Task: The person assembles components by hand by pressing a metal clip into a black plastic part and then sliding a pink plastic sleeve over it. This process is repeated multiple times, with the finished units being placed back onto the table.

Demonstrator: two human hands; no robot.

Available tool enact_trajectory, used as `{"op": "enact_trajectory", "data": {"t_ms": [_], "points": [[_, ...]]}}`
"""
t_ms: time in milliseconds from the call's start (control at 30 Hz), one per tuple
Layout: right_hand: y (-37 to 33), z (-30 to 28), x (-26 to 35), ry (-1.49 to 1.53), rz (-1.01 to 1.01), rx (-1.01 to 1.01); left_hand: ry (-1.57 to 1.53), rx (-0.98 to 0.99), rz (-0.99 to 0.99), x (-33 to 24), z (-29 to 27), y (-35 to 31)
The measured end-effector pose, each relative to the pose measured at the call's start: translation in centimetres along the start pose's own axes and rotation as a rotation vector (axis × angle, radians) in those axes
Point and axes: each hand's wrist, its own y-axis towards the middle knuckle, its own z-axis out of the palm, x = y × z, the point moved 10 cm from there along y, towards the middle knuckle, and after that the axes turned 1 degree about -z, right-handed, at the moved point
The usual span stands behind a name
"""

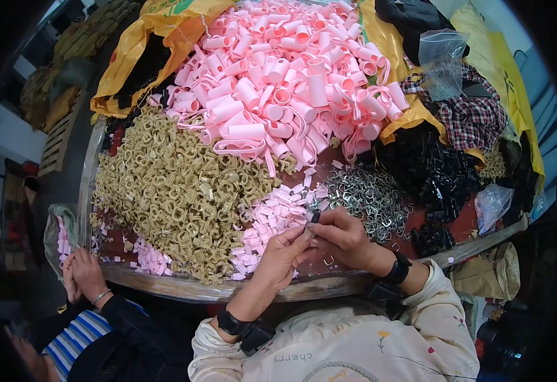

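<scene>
Pinched between both hands, left hand (pixel 283 249) and right hand (pixel 342 234), a small black clip (pixel 315 218) is held. Light and stiff, it is best gripped by its edges.

You work at a round table (pixel 183 288) with a dark red top. On it lie a tan heap of clips (pixel 176 191), pink rolled strips (pixel 291 83), small pink pieces (pixel 272 219), metal wire clasps (pixel 367 197), black plastic parts (pixel 437 178) and yellow sacks (pixel 157 38).
</scene>
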Motion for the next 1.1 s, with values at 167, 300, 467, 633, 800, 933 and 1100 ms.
{"op": "enact_trajectory", "data": {"t_ms": [167, 300, 467, 633, 800, 933, 1100], "points": [[0.0, 0.1, 1.2, -0.123, -0.166, -0.004, 0.024, 0.067, -0.015, 0.1, 0.7, -0.1], [0.8, -0.7, 0.9, -0.079, -0.173, -0.071, 0.147, 0.040, 0.042, -0.9, 0.1, 0.4], [6.4, -3.6, -3.1, -0.260, -0.161, -0.240, 0.430, -0.051, 0.172, -2.2, -2.1, 1.8], [12.7, 0.4, -14.2, -0.740, 0.286, 0.075, 0.361, -0.084, 0.149, -1.7, -2.4, 3.3], [12.4, 1.3, -15.6, -0.683, 0.392, 0.070, 0.431, -0.159, 0.411, -5.7, -2.6, 2.5], [12.8, 1.2, -15.5, -0.595, 0.382, 0.013, 0.432, -0.202, 0.464, -7.2, -3.8, 2.4], [10.5, -0.6, -17.0, -0.193, 0.365, -0.114, 0.123, -0.186, 0.305, -7.5, -4.2, 2.8]]}}
